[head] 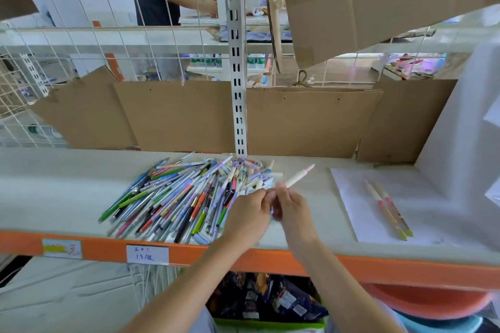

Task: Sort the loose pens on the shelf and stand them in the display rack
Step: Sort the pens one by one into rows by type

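Both forearms reach up over the orange shelf edge (102, 247). Right hand (290, 207) pinches a pale pen (297, 177), tip angled up-right; left hand (249, 213), fingers curled, touches its lower end. Pen pile (184, 197) lies just left; two pens (388, 209) rest on paper (351, 189) at right.
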